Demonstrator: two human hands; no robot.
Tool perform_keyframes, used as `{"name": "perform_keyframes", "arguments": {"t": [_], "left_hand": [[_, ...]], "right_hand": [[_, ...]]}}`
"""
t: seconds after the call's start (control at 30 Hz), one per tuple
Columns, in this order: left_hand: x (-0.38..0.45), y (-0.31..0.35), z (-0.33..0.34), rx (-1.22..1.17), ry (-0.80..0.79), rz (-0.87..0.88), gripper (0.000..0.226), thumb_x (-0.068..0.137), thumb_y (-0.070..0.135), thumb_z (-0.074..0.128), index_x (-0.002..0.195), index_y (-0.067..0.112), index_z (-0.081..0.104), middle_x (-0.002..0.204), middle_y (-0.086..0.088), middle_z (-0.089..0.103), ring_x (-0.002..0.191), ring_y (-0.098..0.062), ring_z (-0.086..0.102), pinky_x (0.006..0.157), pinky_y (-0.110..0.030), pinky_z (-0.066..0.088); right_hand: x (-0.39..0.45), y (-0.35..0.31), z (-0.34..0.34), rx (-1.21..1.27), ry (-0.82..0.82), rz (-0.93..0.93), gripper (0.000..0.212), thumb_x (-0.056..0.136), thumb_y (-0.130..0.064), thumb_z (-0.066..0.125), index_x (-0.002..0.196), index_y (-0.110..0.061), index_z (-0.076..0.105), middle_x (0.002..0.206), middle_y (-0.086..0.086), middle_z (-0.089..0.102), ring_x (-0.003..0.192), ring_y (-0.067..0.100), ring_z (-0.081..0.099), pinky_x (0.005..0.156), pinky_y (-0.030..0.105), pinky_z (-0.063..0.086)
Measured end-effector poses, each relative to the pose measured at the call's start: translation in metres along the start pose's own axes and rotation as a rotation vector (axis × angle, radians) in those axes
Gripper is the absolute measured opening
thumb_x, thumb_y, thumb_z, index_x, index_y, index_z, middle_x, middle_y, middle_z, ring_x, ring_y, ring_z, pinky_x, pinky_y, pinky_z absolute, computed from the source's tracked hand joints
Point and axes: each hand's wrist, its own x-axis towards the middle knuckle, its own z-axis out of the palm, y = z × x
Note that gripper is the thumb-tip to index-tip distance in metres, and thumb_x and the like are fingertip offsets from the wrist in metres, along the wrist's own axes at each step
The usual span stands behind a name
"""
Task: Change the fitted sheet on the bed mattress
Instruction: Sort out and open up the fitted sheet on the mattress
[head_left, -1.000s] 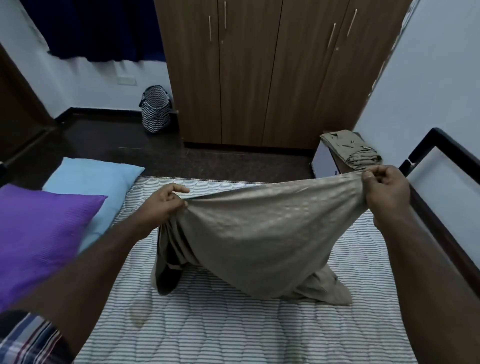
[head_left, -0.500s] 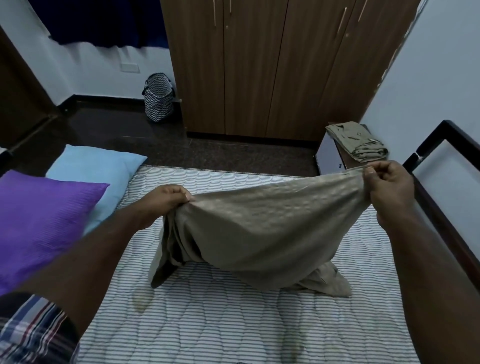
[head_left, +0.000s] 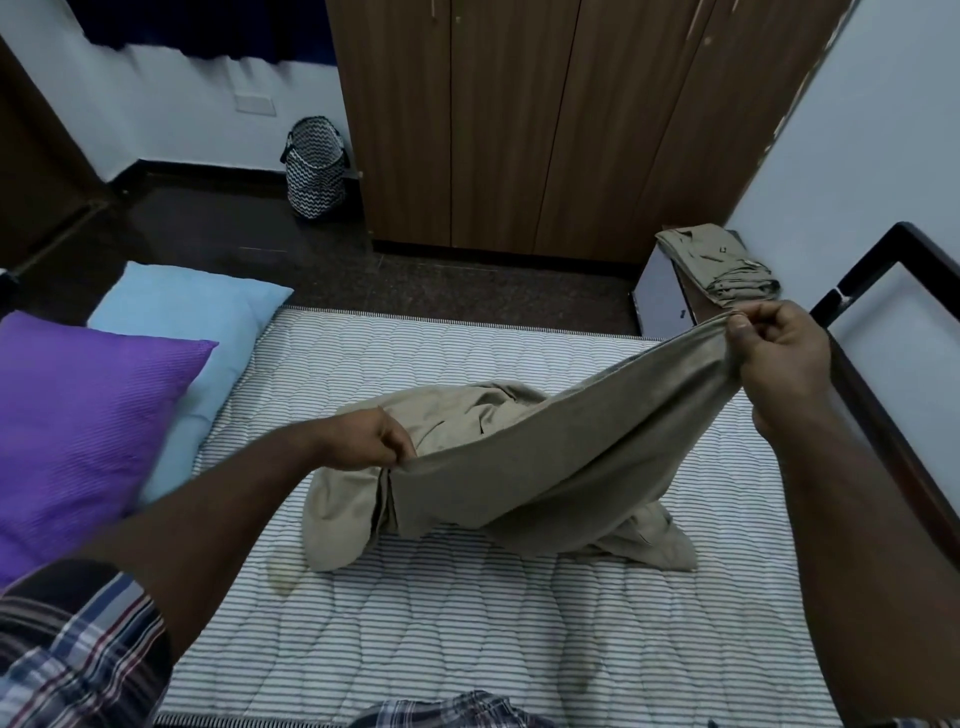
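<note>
- The fitted sheet (head_left: 545, 467), a beige cloth, hangs stretched between our two hands above the middle of the mattress (head_left: 467, 613), its lower folds heaped on the striped surface.
- Our left hand (head_left: 369, 441) is low, close over the mattress, its fingers curled round the sheet's near edge and pinching it.
- Our right hand (head_left: 779, 358) is raised higher, towards the right side of the bed, with thumb and fingers closed on the sheet's other end so that the hem runs taut and slanted from one hand to the other.
- One bunch of the sheet droops below our left hand and touches the mattress; another lies crumpled beneath the right-hand end.
- The mattress is bare, white with thin dark stripes and quilted stitching, with a few faint yellowish marks near us.
- A purple pillow (head_left: 78, 431) lies on the left of the mattress, overlapping a light blue pillow (head_left: 192, 322) behind it.
- A dark bed frame (head_left: 878, 415) runs along the right side.
- Past the far right corner, a folded beige cloth (head_left: 722, 265) rests on a small stand (head_left: 662, 306).
- A brown wardrobe (head_left: 519, 124) stands at the far wall, with a zigzag-patterned basket (head_left: 314, 166) on the dark floor just left of it.
- Our plaid sleeve (head_left: 78, 654) shows at the lower left.
</note>
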Motion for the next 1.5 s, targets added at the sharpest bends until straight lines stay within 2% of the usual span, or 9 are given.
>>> {"name": "perform_keyframes", "arguments": {"t": [0.23, 0.47, 0.63, 0.9, 0.97, 1.07, 1.23, 1.4, 1.5], "left_hand": [[0.005, 0.0, 0.017, -0.076, 0.055, 0.018, 0.02, 0.069, 0.01, 0.058, 0.073, 0.017, 0.076, 0.081, -0.016, 0.072, 0.078, -0.019, 0.06, 0.077, -0.034, 0.047], [0.004, -0.002, 0.022, -0.316, 0.078, 0.06, 0.045, 0.08, -0.018, 0.048, 0.06, 0.02, 0.063, 0.067, -0.004, 0.059, 0.069, -0.016, 0.053, 0.068, -0.027, 0.044], [0.001, -0.006, 0.025, -0.435, 0.073, 0.085, 0.048, 0.08, -0.022, 0.043, 0.061, 0.02, 0.052, 0.068, -0.005, 0.045, 0.066, -0.016, 0.041, 0.062, -0.029, 0.032], [-0.002, -0.002, 0.018, -0.309, 0.07, 0.077, 0.021, 0.078, -0.012, 0.05, 0.074, 0.007, 0.059, 0.077, -0.01, 0.059, 0.077, -0.023, 0.056, 0.072, -0.038, 0.045], [-0.004, -0.001, 0.017, -0.286, 0.114, 0.054, 0.029, 0.069, -0.006, 0.045, 0.066, 0.018, 0.062, 0.073, -0.005, 0.059, 0.075, -0.021, 0.057, 0.068, -0.036, 0.044], [-0.008, 0.001, 0.015, -0.31, 0.134, 0.064, 0.048, 0.072, -0.019, 0.039, 0.059, 0.022, 0.063, 0.065, 0.001, 0.057, 0.068, -0.018, 0.052, 0.063, -0.031, 0.04], [-0.012, 0.006, 0.011, -0.267, 0.075, 0.038, 0.051, 0.074, -0.024, 0.04, 0.078, 0.01, 0.078, 0.081, -0.008, 0.075, 0.08, -0.021, 0.069, 0.075, -0.034, 0.057], [-0.011, 0.009, 0.011, -0.216, 0.322, -0.016, 0.049, 0.073, -0.012, 0.046, 0.071, 0.023, 0.081, 0.077, 0.002, 0.077, 0.079, -0.012, 0.068, 0.076, -0.032, 0.056], [-0.011, 0.004, 0.01, -0.283, 0.393, -0.015, 0.033, 0.065, 0.012, 0.051, 0.07, 0.026, 0.081, 0.077, -0.013, 0.075, 0.071, -0.022, 0.06, 0.068, -0.035, 0.046]], "right_hand": [[0.0, -0.002, 0.0, 0.005, 0.019, 0.003, 0.02, 0.095, -0.011, 0.063, 0.085, -0.028, 0.062, 0.084, -0.003, 0.064, 0.079, 0.008, 0.058, 0.075, 0.024, 0.049], [-0.001, -0.005, -0.001, -0.009, 0.054, 0.001, 0.021, 0.095, -0.011, 0.063, 0.086, -0.029, 0.062, 0.084, -0.005, 0.063, 0.076, 0.004, 0.058, 0.074, 0.022, 0.049], [-0.001, -0.004, 0.002, -0.005, 0.039, 0.011, 0.02, 0.095, -0.011, 0.064, 0.086, -0.028, 0.062, 0.087, -0.004, 0.065, 0.078, 0.005, 0.06, 0.077, 0.023, 0.05], [-0.003, -0.008, 0.005, -0.033, 0.045, 0.004, 0.021, 0.096, -0.011, 0.062, 0.086, -0.029, 0.061, 0.086, -0.004, 0.065, 0.079, 0.006, 0.06, 0.076, 0.023, 0.051], [-0.005, -0.008, 0.005, -0.032, 0.042, -0.005, 0.021, 0.096, -0.01, 0.063, 0.085, -0.028, 0.061, 0.085, -0.004, 0.065, 0.077, 0.005, 0.06, 0.074, 0.021, 0.049], [-0.007, -0.007, 0.006, -0.035, 0.038, -0.002, 0.022, 0.096, -0.01, 0.063, 0.084, -0.029, 0.061, 0.084, -0.005, 0.065, 0.076, 0.003, 0.06, 0.073, 0.02, 0.049], [-0.009, -0.006, 0.005, -0.032, 0.036, 0.003, 0.024, 0.095, -0.009, 0.063, 0.082, -0.029, 0.062, 0.084, -0.005, 0.065, 0.076, 0.004, 0.059, 0.074, 0.022, 0.049], [-0.01, -0.006, 0.006, -0.023, 0.025, 0.008, 0.022, 0.095, -0.009, 0.063, 0.083, -0.028, 0.062, 0.085, -0.002, 0.065, 0.079, 0.008, 0.06, 0.075, 0.024, 0.049], [-0.011, -0.006, 0.004, -0.029, 0.023, 0.01, 0.021, 0.095, -0.01, 0.063, 0.084, -0.028, 0.063, 0.087, 0.0, 0.066, 0.081, 0.01, 0.06, 0.076, 0.025, 0.049]]}}
